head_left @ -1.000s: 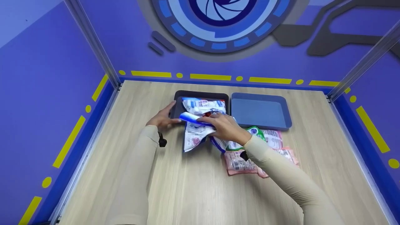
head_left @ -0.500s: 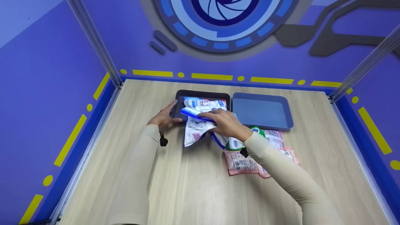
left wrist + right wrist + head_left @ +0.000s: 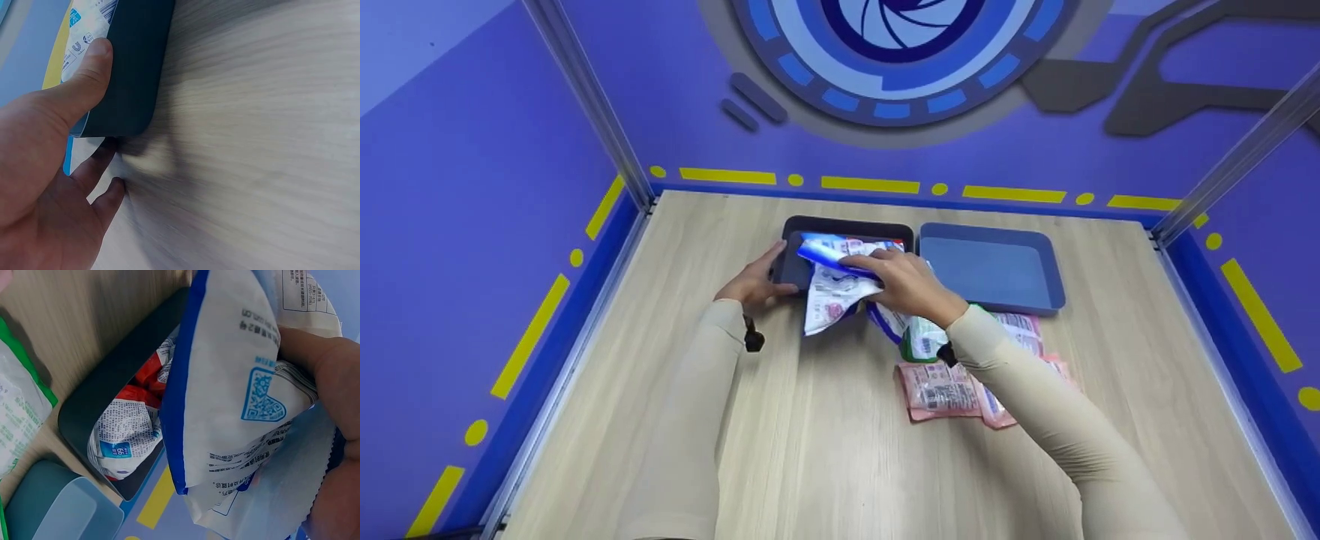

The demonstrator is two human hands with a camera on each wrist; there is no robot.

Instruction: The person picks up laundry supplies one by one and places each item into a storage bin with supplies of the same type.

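Observation:
My right hand (image 3: 915, 283) grips a white plastic packet with blue edges (image 3: 225, 394) and holds it tilted over the near side of a dark tray (image 3: 847, 223). In the head view, the packet's lower corner hangs out past the tray's near rim. Packets with red and white printing (image 3: 126, 433) lie inside the tray, partly hidden behind the held one. At the tray's near left corner is my left hand (image 3: 750, 285). Its thumb lies against the outer wall near the rim, with the other fingers extended around the corner along the left side.
A grey-blue tray (image 3: 982, 262) stands just right of the dark one. Nearer me on the wooden table lie a green-edged packet (image 3: 926, 341) and several pink packets (image 3: 941, 390), partly under my right forearm. Blue panels rise behind and at both sides.
My right hand has carried the blue-edged packet slightly up and away from me, farther over the dark tray. The left hand stays at the tray's corner.

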